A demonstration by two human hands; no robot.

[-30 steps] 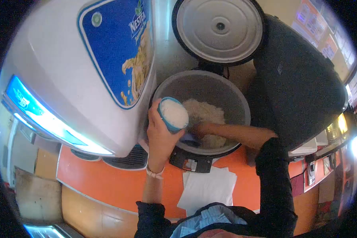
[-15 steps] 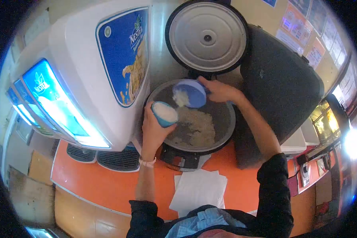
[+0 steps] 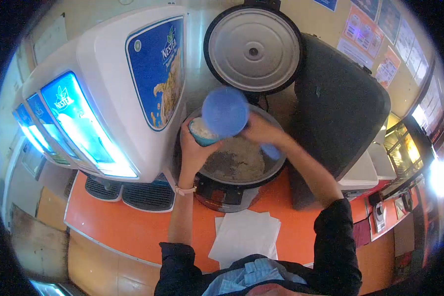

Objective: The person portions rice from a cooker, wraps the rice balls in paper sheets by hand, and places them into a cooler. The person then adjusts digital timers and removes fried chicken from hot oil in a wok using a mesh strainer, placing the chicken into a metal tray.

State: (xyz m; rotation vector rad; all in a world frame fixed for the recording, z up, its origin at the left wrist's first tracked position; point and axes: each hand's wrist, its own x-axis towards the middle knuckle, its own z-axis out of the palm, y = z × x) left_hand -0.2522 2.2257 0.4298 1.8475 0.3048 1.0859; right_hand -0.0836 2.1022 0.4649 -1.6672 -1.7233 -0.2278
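Observation:
My left hand [image 3: 191, 153] is closed around a small teal bowl [image 3: 202, 140], which is tilted and has white rice [image 3: 201, 127] in it. In my right hand [image 3: 262, 130] is a blue rice scoop [image 3: 225, 112]. Its round head overlaps the bowl's right side in view, and motion blurs it; whether it touches the rice I cannot tell. A blue handle end [image 3: 271, 151] sticks out below the same hand. Both hands are above a large round rice cooker [image 3: 219, 193], whose pot holds more rice [image 3: 244, 160]. The cooker's lid [image 3: 254, 49] stands raised behind.
A Nestea drink dispenser [image 3: 118, 89] with drip trays [image 3: 148, 196] stands close on the left. To the right is a big dark case-like box [image 3: 343, 108]. White paper sheets [image 3: 244, 237] lie on the orange counter [image 3: 118, 222] in front of the cooker.
The scoop has moved left from over the pot to the bowl and turned its back toward me. Rice that showed on the scoop is now out of sight. My left hand stays nearly in place.

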